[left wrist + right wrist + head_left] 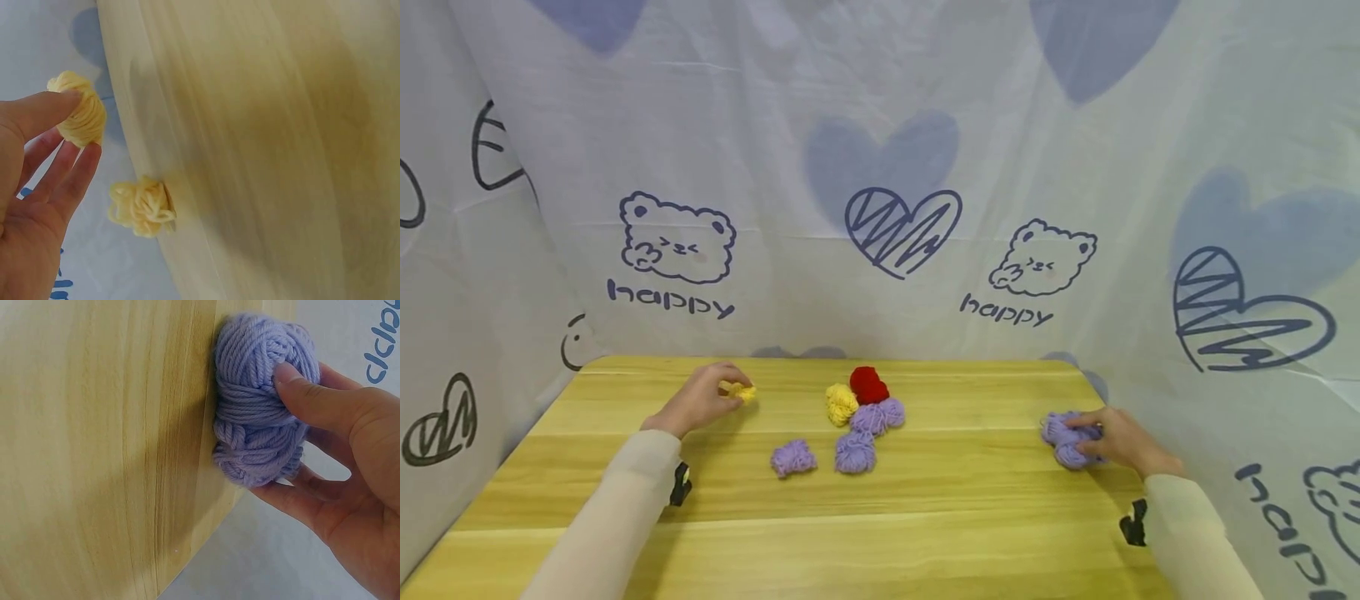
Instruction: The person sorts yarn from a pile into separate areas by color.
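In the left wrist view, my left hand (703, 397) pinches a small yellow yarn ball (84, 112) between thumb and fingers. A second, looser yellow yarn bundle (144, 206) lies on the table just beyond the fingertips. Over at the table's right side, my right hand (1120, 437) grips lavender yarn (265, 394), thumb on top and fingers around the far side. That yarn has two lobes; I cannot tell whether it is one ball or two. It is at the tabletop, close to the right edge.
Mid-table, a red yarn ball (868, 385), a yellow yarn ball (841, 404) and a lavender yarn ball (877, 417) touch in a cluster. Two more lavender pieces, a round ball (855, 452) and a looser bundle (793, 458), lie nearer. Printed cloth (775, 275) surrounds the wooden table (850, 550).
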`<state>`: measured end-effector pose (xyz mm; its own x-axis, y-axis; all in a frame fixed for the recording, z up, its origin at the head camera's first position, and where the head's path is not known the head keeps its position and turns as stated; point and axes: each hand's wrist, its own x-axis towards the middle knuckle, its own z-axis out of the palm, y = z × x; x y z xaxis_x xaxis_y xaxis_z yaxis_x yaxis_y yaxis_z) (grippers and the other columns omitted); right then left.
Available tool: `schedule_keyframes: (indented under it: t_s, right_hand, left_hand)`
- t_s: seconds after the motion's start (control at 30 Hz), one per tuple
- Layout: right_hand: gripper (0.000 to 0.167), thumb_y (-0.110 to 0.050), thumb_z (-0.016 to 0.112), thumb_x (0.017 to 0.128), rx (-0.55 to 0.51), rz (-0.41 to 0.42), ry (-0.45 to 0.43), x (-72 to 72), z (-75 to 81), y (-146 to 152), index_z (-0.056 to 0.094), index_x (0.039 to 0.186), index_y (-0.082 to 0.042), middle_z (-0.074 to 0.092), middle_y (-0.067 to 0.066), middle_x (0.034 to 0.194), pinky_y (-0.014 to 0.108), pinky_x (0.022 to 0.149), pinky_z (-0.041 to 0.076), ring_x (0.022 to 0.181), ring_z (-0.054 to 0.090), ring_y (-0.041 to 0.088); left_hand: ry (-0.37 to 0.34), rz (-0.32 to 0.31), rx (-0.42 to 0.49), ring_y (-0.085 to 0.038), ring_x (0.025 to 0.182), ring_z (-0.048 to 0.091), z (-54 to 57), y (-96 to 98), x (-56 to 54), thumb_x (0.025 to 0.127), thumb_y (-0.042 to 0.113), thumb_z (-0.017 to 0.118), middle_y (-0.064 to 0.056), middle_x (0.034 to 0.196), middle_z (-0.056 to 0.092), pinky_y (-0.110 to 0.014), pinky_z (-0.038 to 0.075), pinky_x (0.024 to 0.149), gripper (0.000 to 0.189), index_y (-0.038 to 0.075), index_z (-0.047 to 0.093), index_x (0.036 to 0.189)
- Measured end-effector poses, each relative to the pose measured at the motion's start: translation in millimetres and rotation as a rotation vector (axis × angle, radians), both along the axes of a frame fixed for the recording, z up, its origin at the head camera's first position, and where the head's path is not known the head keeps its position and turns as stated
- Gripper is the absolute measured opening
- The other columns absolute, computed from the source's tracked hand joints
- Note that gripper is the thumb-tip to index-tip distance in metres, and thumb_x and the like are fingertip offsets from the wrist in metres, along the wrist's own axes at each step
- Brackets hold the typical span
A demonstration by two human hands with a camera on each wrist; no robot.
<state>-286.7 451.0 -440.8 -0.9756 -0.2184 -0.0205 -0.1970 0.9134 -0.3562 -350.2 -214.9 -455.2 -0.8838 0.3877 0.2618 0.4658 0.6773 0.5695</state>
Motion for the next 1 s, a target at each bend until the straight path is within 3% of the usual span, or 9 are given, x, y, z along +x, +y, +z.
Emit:
schedule_keyframes:
  t_s: [0.37,0.67,1.0]
  right_hand:
    - [0.038,-0.005,0.083,0.084,0.010,-0.028,-0.018,-1.2,-0.8,0,0.076,0.121,-0.002,0.060,0.035,0.136,0.067,0.104,0.047,0.127,0.056,0.055]
    - [0.037,-0.006,0.083,0.083,0.012,-0.013,-0.001,-1.1,-0.6,1,0.076,0.119,-0.001,0.062,0.035,0.134,0.067,0.104,0.046,0.126,0.057,0.055]
    - [0.038,-0.005,0.083,0.083,0.009,-0.008,0.000,-1.5,-2.0,2,0.076,0.119,-0.001,0.062,0.035,0.133,0.067,0.103,0.047,0.125,0.057,0.056]
  left_hand:
    - [-0.001,0.036,-0.047,-0.048,0.116,0.063,-8.1,-6.9,-10.4,0.086,-0.010,0.073,-0.024,0.118,0.070,-0.058,0.055,0.097,0.025,-0.003,0.075,0.110]
    - [0.034,0.063,-0.063,-0.046,0.108,0.067,-14.9,-10.0,-15.9,0.086,-0.013,0.066,-0.024,0.113,0.071,-0.056,0.058,0.093,0.023,-0.004,0.077,0.104]
    - [0.007,0.081,-0.088,-0.040,0.103,0.067,-13.9,-5.7,-16.2,0.086,-0.001,0.079,-0.022,0.109,0.071,-0.055,0.058,0.091,0.029,-0.005,0.074,0.115]
